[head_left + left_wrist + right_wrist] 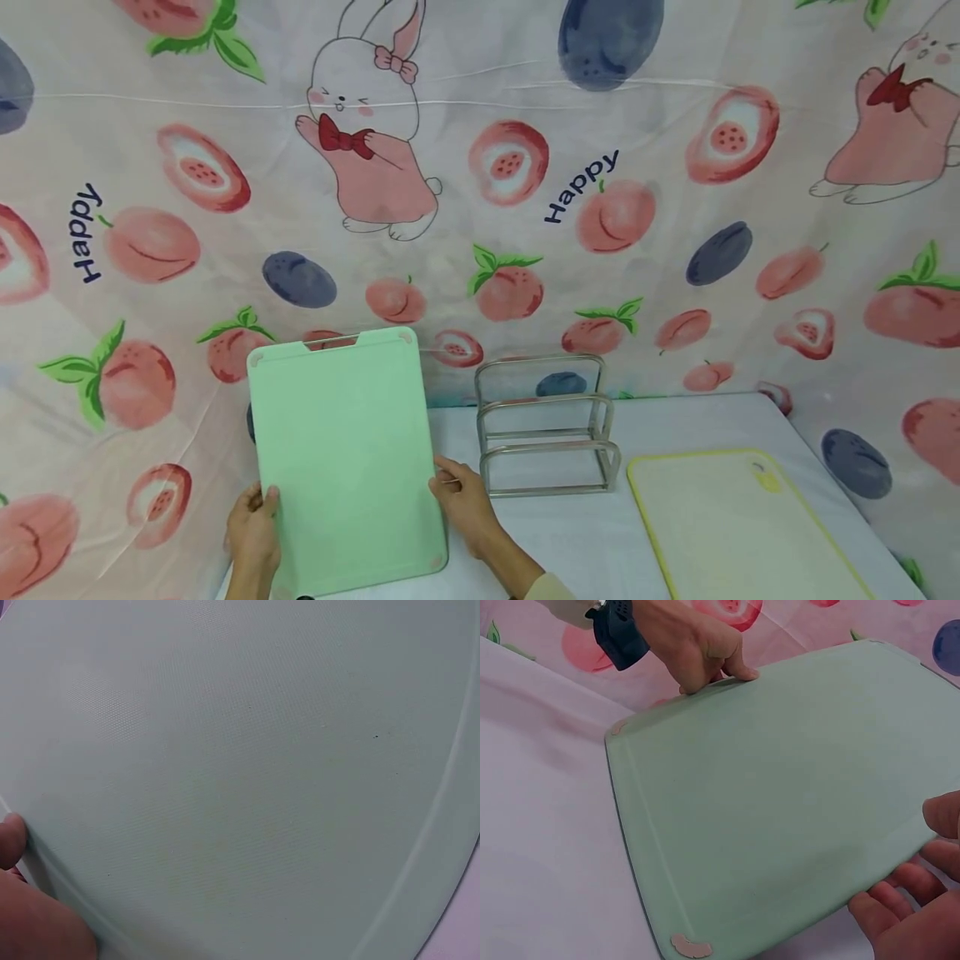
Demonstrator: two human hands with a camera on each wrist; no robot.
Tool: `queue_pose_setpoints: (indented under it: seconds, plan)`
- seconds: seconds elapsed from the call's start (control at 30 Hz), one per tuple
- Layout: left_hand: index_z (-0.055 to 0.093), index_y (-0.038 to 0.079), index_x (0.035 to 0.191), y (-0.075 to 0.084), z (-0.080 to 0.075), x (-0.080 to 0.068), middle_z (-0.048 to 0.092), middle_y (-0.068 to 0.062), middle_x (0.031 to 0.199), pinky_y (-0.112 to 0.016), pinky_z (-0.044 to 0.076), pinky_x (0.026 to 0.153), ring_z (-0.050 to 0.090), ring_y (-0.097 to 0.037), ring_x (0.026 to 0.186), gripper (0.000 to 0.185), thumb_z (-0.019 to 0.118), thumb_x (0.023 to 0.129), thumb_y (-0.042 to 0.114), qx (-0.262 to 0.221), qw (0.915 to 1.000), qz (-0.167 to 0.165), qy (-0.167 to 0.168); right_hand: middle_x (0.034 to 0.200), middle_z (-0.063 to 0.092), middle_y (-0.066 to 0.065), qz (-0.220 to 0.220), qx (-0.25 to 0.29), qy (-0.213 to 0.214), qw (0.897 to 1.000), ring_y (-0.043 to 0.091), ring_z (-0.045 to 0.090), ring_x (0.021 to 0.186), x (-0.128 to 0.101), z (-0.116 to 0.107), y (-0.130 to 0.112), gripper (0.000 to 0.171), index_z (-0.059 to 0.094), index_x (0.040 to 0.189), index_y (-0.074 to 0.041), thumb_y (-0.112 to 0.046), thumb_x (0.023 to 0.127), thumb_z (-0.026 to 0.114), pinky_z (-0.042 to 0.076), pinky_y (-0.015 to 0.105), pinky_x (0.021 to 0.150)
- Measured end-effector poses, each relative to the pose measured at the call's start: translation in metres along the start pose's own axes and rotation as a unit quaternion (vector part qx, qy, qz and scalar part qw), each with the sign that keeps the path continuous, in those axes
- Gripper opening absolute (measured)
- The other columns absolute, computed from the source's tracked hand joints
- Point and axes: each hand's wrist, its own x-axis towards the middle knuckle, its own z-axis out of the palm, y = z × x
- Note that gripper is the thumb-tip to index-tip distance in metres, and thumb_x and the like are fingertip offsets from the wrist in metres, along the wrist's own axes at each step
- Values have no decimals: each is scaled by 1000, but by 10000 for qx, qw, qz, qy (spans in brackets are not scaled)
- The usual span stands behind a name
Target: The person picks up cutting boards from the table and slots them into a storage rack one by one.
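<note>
A light green cutting board (348,458) is held up, tilted, with its handle slot at the top. My left hand (253,533) grips its left edge, thumb on the front face. At the opposite edge my right hand (468,508) pinches the board, its thumb in front and its fingers at the rim. In the right wrist view both hands show on the board (780,787), and pinkish pads mark its lower corners. The board's face (240,780) fills most of the left wrist view, with a bit of the left thumb (11,840) at the side.
Right of the board stands a metal wire rack (551,450) with several upright loops. A pale cutting board with a yellow rim (652,525) lies flat farther right on the white-covered table (555,542). Behind hangs a printed cloth (510,75) with fruit and rabbits.
</note>
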Motion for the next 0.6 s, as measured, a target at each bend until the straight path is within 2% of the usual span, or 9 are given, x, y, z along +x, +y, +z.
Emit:
queue_pose_setpoints:
  seconds: [0.2, 0.37, 0.47, 0.53, 0.6]
  plan:
    - [45, 3, 120, 1, 4, 0, 48, 4, 95, -11, 41, 71, 46, -3, 85, 27, 53, 97, 16, -648, 9973, 247, 242, 107, 52, 8, 62, 70, 118, 9999, 19, 48, 93, 0, 1, -2, 45, 51, 137, -4, -11, 94, 61, 45, 29, 77]
    - [46, 4, 109, 2, 8, 0, 48, 2, 94, -10, 40, 71, 44, -6, 86, 15, 53, 96, 5, -1412, 9878, 576, 303, 108, 53, 11, -120, -72, 232, 9996, 20, 48, 95, -5, 3, -14, 44, 51, 137, -6, -7, 93, 60, 45, 31, 78]
    - [47, 4, 106, 1, 10, 1, 47, -1, 96, -11, 40, 72, 44, -8, 87, 13, 52, 95, 1, -1894, 9784, 777, 277, 110, 54, 15, -343, -106, 220, 9991, 20, 47, 95, -12, 3, -30, 42, 52, 136, -3, -4, 94, 57, 44, 27, 78]
    - [48, 3, 106, 0, 11, 1, 48, -2, 96, -11, 41, 73, 44, -8, 88, 13, 53, 94, -1, -2167, 9719, 899, 210, 112, 54, 16, -457, -140, 186, 9987, 20, 47, 95, -11, 1, -31, 41, 52, 136, -3, -2, 95, 55, 45, 26, 78]
    - [50, 2, 103, 0, 13, 1, 50, -3, 95, -12, 42, 75, 46, -9, 88, 12, 53, 93, -4, -2571, 9607, 1032, 195, 114, 54, 14, -556, -104, 101, 9984, 20, 47, 97, -8, -2, -26, 41, 52, 136, -5, -4, 96, 55, 45, 24, 78]
